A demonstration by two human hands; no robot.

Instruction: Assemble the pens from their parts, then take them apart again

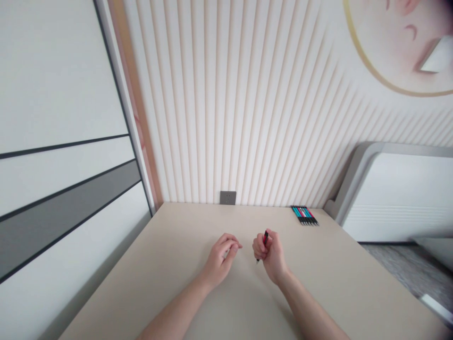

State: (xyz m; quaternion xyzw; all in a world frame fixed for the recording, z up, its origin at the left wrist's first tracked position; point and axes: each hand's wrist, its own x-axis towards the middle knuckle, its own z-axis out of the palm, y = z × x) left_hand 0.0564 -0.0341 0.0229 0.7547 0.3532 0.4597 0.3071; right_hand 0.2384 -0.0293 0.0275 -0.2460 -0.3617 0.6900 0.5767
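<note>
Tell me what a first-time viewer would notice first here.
Probably the right hand, closed around a black-and-red pen at the pale tabletop, with the left hand loosely curled nearby. Then the row of teal, pink and black pens near the far right corner, and the fluted wall rising behind.

The round wall decoration point(399, 42) is running past the top and right edges, while the right hand's point(271, 252) fingers are hiding the pen's point(265, 237) middle.
</note>
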